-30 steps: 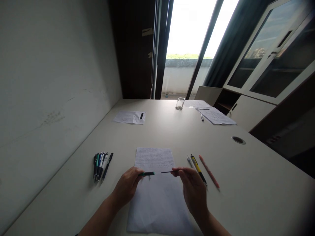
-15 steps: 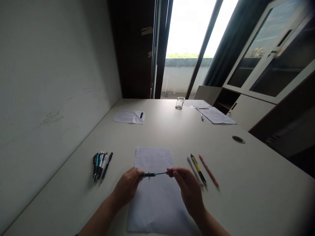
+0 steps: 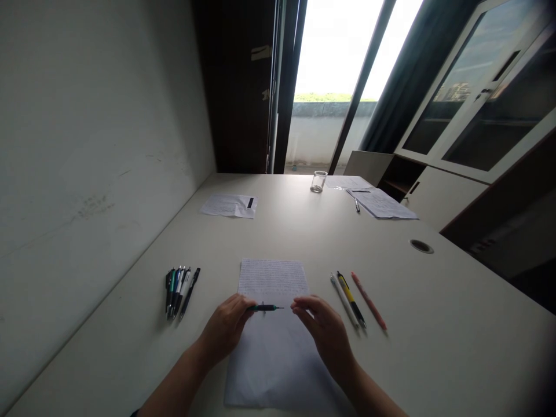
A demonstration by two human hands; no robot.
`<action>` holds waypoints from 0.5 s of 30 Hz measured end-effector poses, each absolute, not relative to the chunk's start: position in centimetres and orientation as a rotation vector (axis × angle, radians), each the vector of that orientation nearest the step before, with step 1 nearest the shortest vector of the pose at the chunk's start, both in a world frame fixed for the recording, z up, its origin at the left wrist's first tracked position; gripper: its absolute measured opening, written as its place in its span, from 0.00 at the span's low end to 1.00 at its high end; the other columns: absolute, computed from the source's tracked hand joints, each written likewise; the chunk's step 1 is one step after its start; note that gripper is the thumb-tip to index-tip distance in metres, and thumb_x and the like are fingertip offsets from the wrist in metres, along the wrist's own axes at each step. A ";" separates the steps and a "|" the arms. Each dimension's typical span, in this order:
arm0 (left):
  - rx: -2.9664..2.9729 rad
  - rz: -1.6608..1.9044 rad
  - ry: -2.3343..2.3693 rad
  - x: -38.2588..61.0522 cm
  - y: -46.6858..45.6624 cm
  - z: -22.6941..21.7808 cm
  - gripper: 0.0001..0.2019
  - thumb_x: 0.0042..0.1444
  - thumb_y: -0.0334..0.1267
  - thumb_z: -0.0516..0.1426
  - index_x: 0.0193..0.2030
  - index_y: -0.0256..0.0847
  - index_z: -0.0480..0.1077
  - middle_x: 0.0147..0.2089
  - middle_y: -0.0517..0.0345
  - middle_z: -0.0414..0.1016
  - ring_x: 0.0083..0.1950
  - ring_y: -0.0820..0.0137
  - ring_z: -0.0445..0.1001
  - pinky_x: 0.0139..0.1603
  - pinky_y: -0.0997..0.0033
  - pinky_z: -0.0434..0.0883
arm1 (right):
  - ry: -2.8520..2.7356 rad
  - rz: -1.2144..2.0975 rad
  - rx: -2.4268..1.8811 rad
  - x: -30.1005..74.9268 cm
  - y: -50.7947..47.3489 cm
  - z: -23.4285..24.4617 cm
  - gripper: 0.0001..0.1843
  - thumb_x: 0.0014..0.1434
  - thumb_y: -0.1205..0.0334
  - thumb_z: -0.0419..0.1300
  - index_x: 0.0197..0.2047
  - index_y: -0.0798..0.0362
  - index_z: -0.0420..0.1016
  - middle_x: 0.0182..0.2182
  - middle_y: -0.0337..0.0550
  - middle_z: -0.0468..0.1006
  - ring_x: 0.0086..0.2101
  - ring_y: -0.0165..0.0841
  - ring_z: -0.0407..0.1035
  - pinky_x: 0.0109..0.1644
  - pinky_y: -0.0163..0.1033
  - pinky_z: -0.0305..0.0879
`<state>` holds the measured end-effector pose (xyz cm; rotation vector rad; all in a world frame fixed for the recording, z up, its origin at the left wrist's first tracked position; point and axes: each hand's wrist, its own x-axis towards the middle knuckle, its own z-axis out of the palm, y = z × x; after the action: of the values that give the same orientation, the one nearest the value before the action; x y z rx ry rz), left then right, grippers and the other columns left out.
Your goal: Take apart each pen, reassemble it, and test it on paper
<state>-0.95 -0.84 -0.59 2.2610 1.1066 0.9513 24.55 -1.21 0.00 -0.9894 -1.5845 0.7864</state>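
Over a pale, long office desk (image 3: 304, 231) beside a bright window, a person's left hand (image 3: 226, 327) pinches a green-and-black plastic pen (image 3: 263, 308) between thumb and fingertips, holding it level just above a white lined sheet of paper (image 3: 271, 278) whose far half is covered in handwriting. The pen's thin tip points toward the right hand (image 3: 325, 330), which hovers just beside it with fingers loosely curled; whether those fingertips grip anything cannot be told. To the left of the sheet, a tight row of dark, green and white pens (image 3: 178, 289) lies on the desk. To the right lie three more, side by side: a white pen (image 3: 343, 295), a yellow-and-black pen (image 3: 351, 298) and a slim pink pen (image 3: 368, 301). At the far end stand a small clear glass (image 3: 318, 181) and two further written sheets (image 3: 229, 206) (image 3: 382, 204), well apart from the hands. A round metal cable port (image 3: 421, 247) sits near the desk's right edge.
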 end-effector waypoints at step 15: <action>2.290 0.935 1.111 -0.9 -0.8 -0.5 0.07 0.69 0.33 0.49 0.48 0.42 0.67 0.41 0.53 0.75 0.42 0.66 0.73 0.43 0.66 0.71 | -1.718 0.715 -0.941 24.0 -1.3 0.7 0.06 0.63 0.64 0.62 0.43 0.50 0.78 0.36 0.44 0.82 0.37 0.36 0.77 0.42 0.39 0.75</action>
<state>-0.94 -0.80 -0.49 2.2904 1.1114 0.9349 24.02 -1.29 0.67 -0.9412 -1.7180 0.7154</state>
